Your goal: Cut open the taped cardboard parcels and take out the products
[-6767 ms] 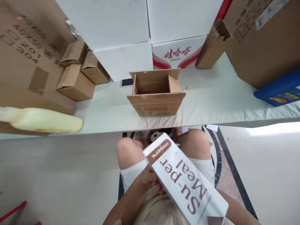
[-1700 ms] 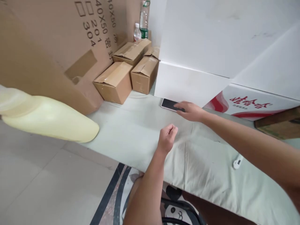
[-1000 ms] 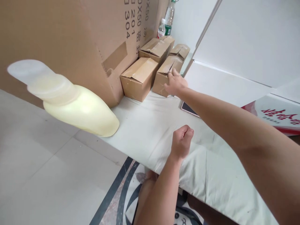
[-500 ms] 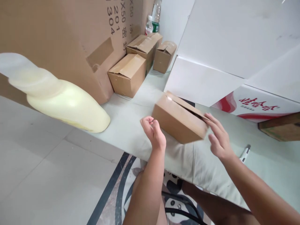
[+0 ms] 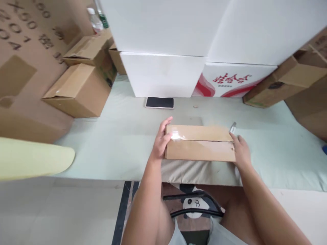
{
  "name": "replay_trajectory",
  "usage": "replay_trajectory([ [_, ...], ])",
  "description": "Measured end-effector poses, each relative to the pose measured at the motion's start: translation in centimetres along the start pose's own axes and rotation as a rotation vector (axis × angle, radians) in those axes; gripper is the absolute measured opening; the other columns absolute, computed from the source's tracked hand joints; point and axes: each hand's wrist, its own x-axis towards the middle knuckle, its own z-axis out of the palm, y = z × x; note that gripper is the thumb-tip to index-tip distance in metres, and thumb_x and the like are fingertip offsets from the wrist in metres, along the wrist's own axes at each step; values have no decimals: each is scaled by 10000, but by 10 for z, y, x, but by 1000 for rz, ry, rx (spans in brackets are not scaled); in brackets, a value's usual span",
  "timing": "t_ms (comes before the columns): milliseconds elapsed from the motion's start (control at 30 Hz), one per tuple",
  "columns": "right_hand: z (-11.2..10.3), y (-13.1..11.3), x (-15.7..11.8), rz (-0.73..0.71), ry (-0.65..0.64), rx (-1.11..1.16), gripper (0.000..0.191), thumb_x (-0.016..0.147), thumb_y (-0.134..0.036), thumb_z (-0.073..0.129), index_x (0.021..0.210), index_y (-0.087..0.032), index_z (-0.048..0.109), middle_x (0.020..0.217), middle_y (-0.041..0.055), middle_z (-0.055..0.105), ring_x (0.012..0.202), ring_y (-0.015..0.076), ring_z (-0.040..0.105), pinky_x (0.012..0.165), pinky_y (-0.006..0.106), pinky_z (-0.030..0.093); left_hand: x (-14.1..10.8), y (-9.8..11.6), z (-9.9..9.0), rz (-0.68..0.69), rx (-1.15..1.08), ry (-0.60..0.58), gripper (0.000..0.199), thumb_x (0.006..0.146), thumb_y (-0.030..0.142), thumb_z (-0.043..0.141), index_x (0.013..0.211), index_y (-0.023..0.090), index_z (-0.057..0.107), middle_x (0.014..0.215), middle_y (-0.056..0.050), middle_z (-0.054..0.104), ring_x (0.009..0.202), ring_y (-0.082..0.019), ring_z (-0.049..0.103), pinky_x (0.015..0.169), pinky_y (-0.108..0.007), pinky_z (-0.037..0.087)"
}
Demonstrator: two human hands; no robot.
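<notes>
A brown cardboard box (image 5: 199, 149) is held between my two hands at the near side of the cloth-covered table. My left hand (image 5: 161, 140) grips its left end, fingers at the far corner and thumb on the top edge. On the opposite end, my right hand (image 5: 240, 149) is closed round the right side. A strip of clear tape shines on the top near the left, and a dark seam runs along the flaps. Just beyond my right hand lies a small utility knife (image 5: 233, 127), partly blurred. A phone (image 5: 159, 102) rests flat behind the box.
White cartons (image 5: 163, 73) stand along the back, one with red lettering. Closed cardboard boxes (image 5: 79, 90) sit at the left, beside bottles (image 5: 95, 21). An open-flapped carton (image 5: 286, 80) is at the right. A pale yellow roll-like object (image 5: 35, 158) juts in from the left.
My left hand has moved from beside the box onto its left end. The box has turned level, squarely in front of me. My view has swung right, bringing the phone into sight.
</notes>
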Motion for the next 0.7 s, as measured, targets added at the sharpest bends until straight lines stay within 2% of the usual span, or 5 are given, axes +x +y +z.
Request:
replay_trajectory([
  [133,-2,-6,6,164,-19,141,340,841,-425,554,1070,-192,647,1174,209,682,1181,379,609,1060,558,457,7,-4,9,70,-158,121,589,849,629,704,1351,339,602,1427,-72,636,1384,-291,575,1153,-456,474],
  [300,-20,2,9,350,-17,281,392,801,-331,546,1172,-204,563,923,103,695,768,244,624,751,399,511,-2,-6,24,168,-259,134,574,811,569,764,1326,404,570,1370,-28,660,1333,-262,598,1094,-427,500],
  [433,-47,-11,2,495,76,955,437,743,-326,534,1178,-281,521,742,-38,613,513,138,519,530,276,431,-15,-5,29,176,-29,-5,665,806,548,805,1383,387,518,1435,-41,605,1306,-269,589,1104,-439,494],
  [567,-90,-38,-11,316,277,1538,287,680,-335,627,965,-305,602,702,-40,644,575,144,625,550,280,520,-22,-5,33,193,107,-73,678,836,565,779,1418,377,486,1471,-58,549,1274,-252,592,1051,-415,531],
  [700,-135,-76,-19,38,174,1558,297,756,-391,780,1043,-352,714,662,-27,676,583,177,668,528,311,581,-23,-3,41,204,140,-77,658,862,578,747,1427,370,481,1458,-61,538,1239,-248,586,1031,-396,526],
])
